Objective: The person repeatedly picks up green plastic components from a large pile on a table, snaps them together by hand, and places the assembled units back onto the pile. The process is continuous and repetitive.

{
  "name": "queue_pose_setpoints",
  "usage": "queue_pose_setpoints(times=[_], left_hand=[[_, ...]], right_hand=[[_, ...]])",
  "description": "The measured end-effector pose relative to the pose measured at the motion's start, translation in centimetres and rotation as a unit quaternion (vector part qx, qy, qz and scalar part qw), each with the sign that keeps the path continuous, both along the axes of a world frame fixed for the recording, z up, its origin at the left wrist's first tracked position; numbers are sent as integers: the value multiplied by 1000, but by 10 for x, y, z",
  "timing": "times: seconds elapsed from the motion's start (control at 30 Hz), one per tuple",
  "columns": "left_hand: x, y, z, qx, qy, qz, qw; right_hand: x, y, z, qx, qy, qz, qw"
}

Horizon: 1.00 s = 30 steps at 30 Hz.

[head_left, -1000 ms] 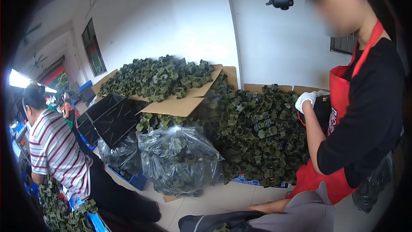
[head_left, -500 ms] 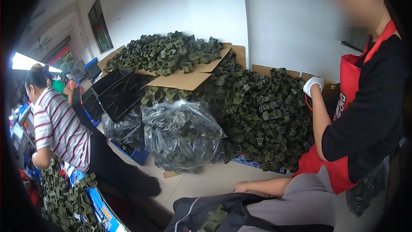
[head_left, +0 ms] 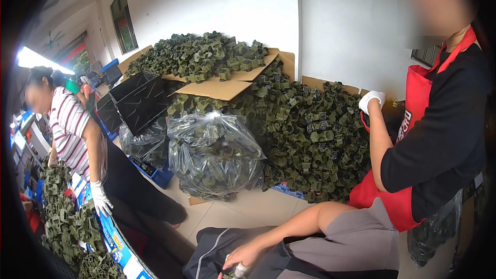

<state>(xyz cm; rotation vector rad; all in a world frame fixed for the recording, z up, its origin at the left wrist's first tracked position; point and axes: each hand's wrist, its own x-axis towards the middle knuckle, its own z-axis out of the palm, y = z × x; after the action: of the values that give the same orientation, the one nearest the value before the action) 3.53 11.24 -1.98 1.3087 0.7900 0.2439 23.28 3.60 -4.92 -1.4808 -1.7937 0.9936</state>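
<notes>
My right hand (head_left: 245,254) is low in the picture, its bare forearm (head_left: 297,225) coming from a grey sleeve (head_left: 356,227). The fingers curl downward, closed round a small olive-green part (head_left: 231,275) that they mostly hide. White covering shows on a finger there, and a speck of red lies beside it. Beneath the hand spreads dark cloth with pale piping (head_left: 209,248) over my lap. My left hand does not show. To the left, olive-green plastic parts (head_left: 72,222) are heaped on a work table, cut off by the lower edge.
A person in a striped shirt (head_left: 77,124) stands at the left, one white-gloved hand (head_left: 99,198) on the table's edge. Close on the right is a person in a red apron (head_left: 413,119). Between them are a filled clear bag (head_left: 214,157), black crates (head_left: 139,106) and a big parts heap (head_left: 315,139).
My right hand has reached down and left, over the olive-green part lying on the dark cloth. The striped-shirt person has turned, and their gloved hand now shows on the table edge.
</notes>
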Motion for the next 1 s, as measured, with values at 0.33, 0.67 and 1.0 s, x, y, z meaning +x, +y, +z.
queue_pose_setpoints(times=[0.33, 0.67, 1.0], left_hand=[[-21, -22, -2, 71, -115, 49, 990], [-64, -98, -15, 121, 1, 356, 927], [-61, -115, -26, 46, -10, 400, 915]], right_hand=[[-15, 32, 7, -46, -173, 222, 958], [-71, 59, 26, -22, -205, 437, 876], [-62, 87, 32, 12, -58, 482, 874]])
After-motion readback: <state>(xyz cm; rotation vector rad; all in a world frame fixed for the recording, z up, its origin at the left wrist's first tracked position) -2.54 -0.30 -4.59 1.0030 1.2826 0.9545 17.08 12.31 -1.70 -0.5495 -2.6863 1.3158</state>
